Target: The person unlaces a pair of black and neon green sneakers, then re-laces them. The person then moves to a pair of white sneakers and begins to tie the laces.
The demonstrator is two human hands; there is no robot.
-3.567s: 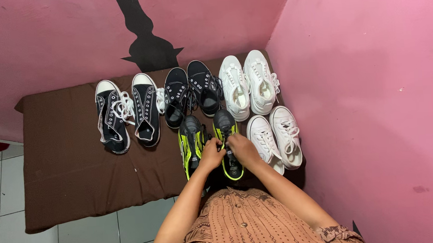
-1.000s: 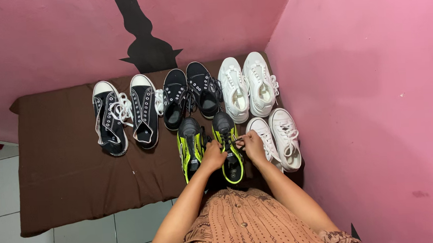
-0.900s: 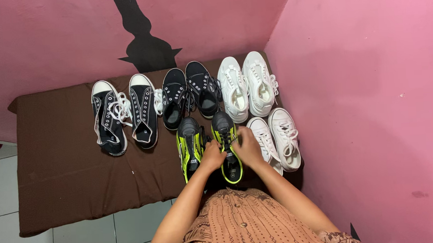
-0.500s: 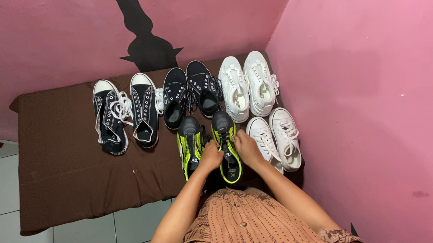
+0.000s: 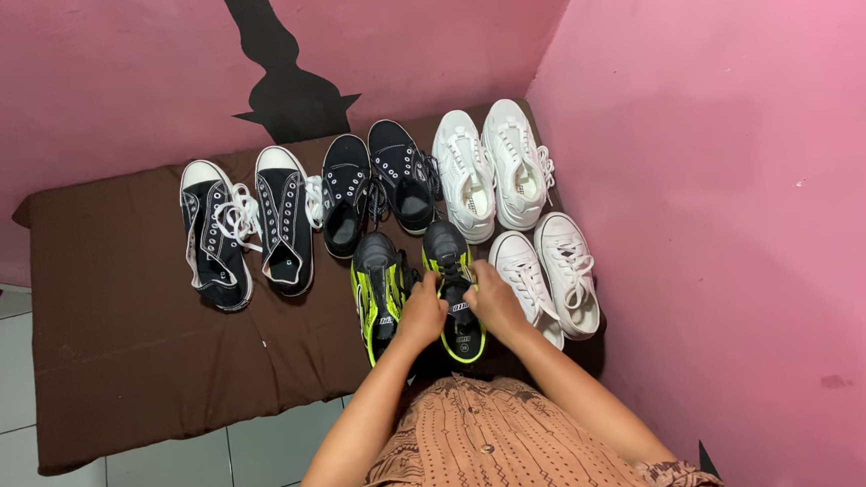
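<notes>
Two black shoes with neon-yellow trim stand side by side at the near edge of a brown-covered table (image 5: 138,332). My left hand (image 5: 423,311) and my right hand (image 5: 494,302) both close on the laces of the right-hand black-and-yellow shoe (image 5: 451,262), one on each side of its tongue. Its mate, the left black-and-yellow shoe (image 5: 378,287), touches my left hand's outer side. The laces themselves are mostly hidden under my fingers.
Behind stand black high-top sneakers with white laces (image 5: 247,230), black low sneakers (image 5: 374,187) and white sneakers (image 5: 494,175); another white pair (image 5: 547,277) sits right of my hands. Pink walls (image 5: 731,205) close the back and right. White floor tiles (image 5: 167,480) lie lower left.
One second ago my right hand was drawn out to the right with a lace; it has come back over the shoe. Both hands now sit close together on it.
</notes>
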